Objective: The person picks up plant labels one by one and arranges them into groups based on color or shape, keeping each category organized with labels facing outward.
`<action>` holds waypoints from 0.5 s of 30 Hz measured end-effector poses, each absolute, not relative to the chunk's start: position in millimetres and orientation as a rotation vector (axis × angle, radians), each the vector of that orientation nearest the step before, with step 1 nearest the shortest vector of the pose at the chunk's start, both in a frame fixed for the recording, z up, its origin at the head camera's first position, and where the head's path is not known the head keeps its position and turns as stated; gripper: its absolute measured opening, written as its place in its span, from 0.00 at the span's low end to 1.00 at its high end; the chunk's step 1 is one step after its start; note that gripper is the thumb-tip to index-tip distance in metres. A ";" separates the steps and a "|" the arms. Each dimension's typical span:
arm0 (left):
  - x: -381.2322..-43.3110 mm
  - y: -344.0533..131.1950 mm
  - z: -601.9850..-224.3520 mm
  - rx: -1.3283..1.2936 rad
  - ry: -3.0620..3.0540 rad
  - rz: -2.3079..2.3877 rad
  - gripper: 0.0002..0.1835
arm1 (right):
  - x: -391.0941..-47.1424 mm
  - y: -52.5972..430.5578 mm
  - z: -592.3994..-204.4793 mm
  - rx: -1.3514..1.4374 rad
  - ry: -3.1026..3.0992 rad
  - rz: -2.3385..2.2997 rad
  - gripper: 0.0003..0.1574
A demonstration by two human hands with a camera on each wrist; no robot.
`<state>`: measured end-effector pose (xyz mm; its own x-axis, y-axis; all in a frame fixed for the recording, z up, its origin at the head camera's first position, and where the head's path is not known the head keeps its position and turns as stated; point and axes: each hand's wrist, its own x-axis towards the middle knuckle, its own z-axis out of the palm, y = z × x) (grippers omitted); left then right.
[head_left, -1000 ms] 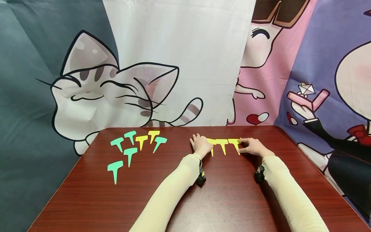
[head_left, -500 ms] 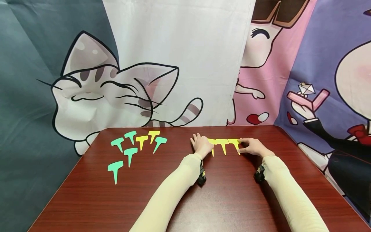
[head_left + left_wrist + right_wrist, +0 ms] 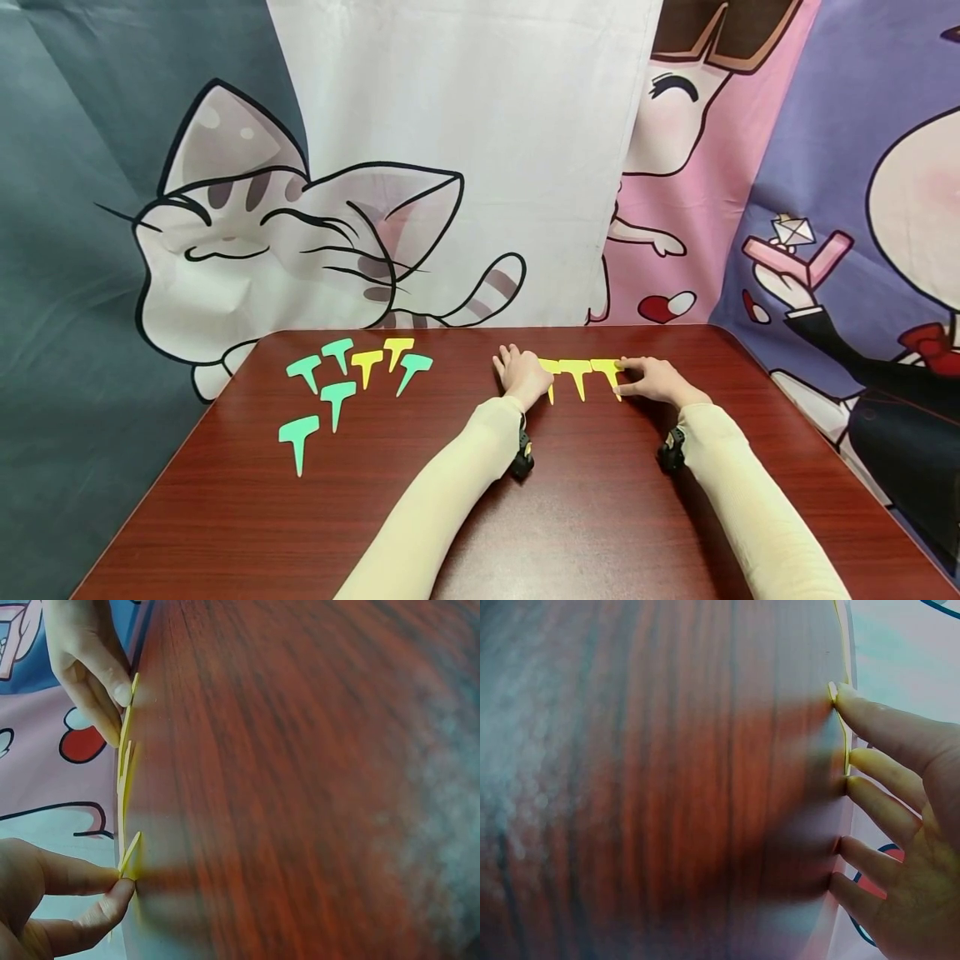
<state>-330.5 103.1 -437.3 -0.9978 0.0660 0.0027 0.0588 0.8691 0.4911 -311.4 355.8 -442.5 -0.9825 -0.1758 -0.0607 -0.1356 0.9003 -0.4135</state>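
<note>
Three yellow T-shaped plant labels lie in a row near the table's back edge in the head view: a left one [image 3: 552, 388], a middle one [image 3: 577, 367] and a right one [image 3: 605, 365]. My left hand [image 3: 522, 375] pinches the left label between thumb and finger, as the left wrist view shows; its other fingers spread on the table. My right hand [image 3: 654, 380] holds the right label at its edge, thumb near the stem and fingertips by the bar. In the right wrist view the right hand's fingers [image 3: 889, 810] are spread, with their tips on the tabletop.
At the back left of the brown table [image 3: 600, 500] lie several green T-shaped labels [image 3: 298, 432] and two more yellow labels [image 3: 367, 360]. A cartoon-printed cloth [image 3: 480, 100] hangs right behind the table. Each wrist wears a black camera [image 3: 521, 454].
Almost nothing differs. The left hand and the left and middle yellow labels have shifted very slightly to the right; the right hand stays where it was.
</note>
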 end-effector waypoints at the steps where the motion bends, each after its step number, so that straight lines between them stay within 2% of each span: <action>1: -330.6 103.2 -437.5 0.099 3.025 0.791 0.10 | -311.4 356.0 -442.7 -0.251 2.969 -0.630 0.46; 15: -329.9 102.8 -437.9 0.114 3.040 0.748 0.09 | -310.9 354.6 -441.9 -0.237 2.951 -0.642 0.46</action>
